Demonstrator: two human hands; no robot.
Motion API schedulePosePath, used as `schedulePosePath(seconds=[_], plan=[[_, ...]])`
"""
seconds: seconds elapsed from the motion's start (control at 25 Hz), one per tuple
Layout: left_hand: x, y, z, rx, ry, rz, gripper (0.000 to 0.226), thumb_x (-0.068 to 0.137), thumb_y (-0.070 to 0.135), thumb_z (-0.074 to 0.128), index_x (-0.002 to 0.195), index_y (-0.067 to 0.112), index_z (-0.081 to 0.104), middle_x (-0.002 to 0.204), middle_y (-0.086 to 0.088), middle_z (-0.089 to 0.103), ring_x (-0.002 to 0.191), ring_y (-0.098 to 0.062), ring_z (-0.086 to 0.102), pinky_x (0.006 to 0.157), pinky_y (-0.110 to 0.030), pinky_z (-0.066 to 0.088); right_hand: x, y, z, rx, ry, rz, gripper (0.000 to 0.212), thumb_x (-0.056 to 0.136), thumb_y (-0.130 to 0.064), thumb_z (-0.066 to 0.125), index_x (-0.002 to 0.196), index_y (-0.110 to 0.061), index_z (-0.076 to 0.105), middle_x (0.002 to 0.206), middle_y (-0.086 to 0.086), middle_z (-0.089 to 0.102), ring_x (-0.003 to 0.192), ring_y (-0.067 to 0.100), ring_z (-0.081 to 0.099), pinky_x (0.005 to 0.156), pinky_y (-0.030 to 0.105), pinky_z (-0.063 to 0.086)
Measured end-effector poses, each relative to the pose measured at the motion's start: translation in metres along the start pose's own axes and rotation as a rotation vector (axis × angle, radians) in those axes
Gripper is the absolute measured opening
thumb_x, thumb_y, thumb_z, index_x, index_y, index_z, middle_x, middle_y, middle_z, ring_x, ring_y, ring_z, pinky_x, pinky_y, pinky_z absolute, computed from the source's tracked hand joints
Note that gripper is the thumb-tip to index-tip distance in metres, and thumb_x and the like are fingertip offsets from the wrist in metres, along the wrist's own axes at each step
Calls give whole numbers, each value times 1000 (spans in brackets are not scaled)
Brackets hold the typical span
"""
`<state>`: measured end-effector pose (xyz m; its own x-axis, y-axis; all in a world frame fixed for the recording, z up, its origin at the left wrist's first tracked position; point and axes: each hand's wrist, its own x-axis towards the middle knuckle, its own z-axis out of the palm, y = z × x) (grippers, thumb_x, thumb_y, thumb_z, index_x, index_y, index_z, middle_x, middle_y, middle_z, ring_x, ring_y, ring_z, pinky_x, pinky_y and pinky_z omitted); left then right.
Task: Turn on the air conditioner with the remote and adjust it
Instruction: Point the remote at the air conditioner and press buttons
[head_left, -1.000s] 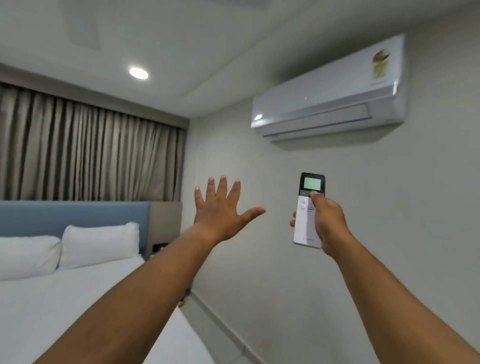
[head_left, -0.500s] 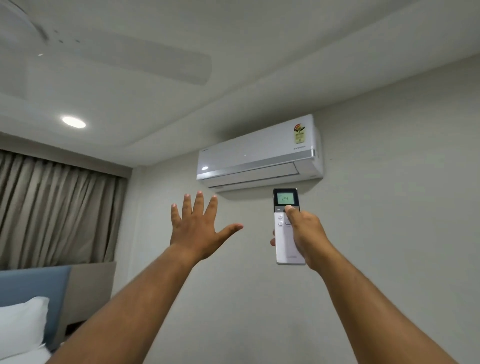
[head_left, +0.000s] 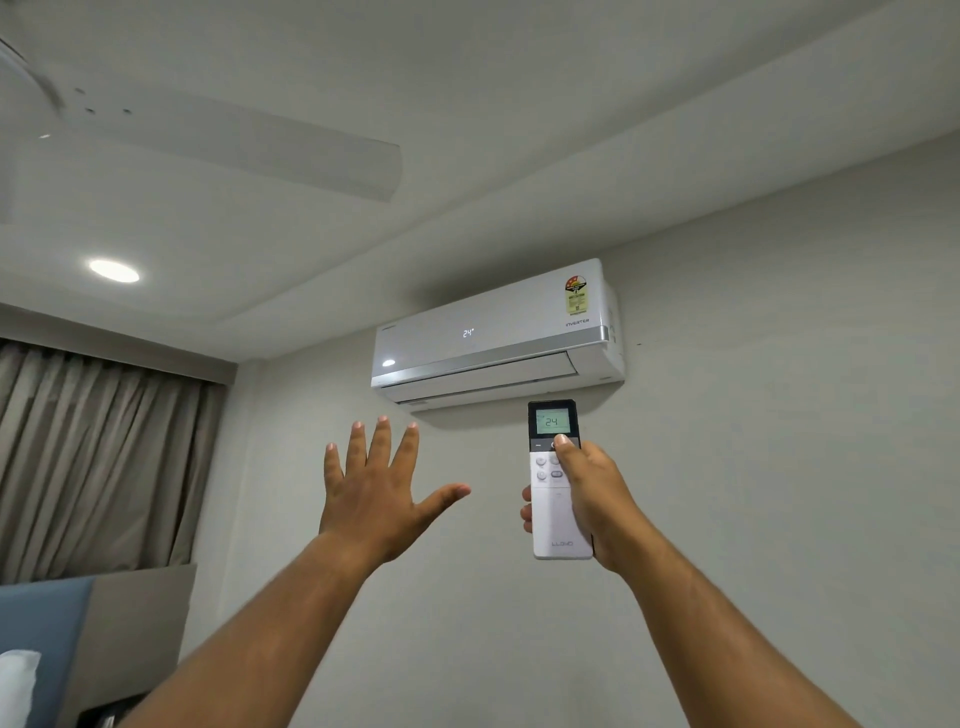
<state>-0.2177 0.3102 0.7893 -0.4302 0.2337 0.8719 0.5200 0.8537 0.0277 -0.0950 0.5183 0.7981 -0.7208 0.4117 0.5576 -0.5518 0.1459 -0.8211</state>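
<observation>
while half a second back the panel was blank, now reads 24 on air conditioner (head_left: 493, 332), high on the wall. matches 24 on remote (head_left: 557, 478) screen. louvre looks barely parted; hard to tell. right hand (head_left: 592, 493) wrapped around remote just below the unit, thumb on the top button row. left hand (head_left: 379, 493) raised empty, fingers spread wide. power-on judged done; adjustment remains.

The single head-worn wide-angle view looked forward and upward from behind both raised forearms, faced the wall-mounted air conditioner (head_left: 493, 332) near frame centre, and took in ceiling, curtain (head_left: 98, 457) at left and headboard at lower left.
</observation>
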Motion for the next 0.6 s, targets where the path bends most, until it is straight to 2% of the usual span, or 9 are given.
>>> schedulePosePath(seconds=[0.16,0.28,0.6], plan=[[0,-1,1,-1,-7,4,118,59,97,-7,155,29,-2,166,-9,-4,150,-34,-11,118,-58,-4,0,-2,0,-42,8,27,16,95,-23,50,106,-10,50,80,24,68,57,36,68,56,42,59],[0,0,-1,6,-13,12,119,57,97,-9,155,29,-3,166,-9,-5,150,-34,-12,118,-58,-5,-1,-5,0,-44,-4,41,16,92,-14,49,107,-10,49,83,25,70,59,35,70,56,42,60],[3,1,-12,7,0,2,116,59,97,-7,154,30,-5,166,-8,-6,150,-33,-12,117,-59,-5,-1,-5,-3,25,22,-25,15,99,-18,51,110,-9,55,80,21,73,57,32,72,53,39,60]])
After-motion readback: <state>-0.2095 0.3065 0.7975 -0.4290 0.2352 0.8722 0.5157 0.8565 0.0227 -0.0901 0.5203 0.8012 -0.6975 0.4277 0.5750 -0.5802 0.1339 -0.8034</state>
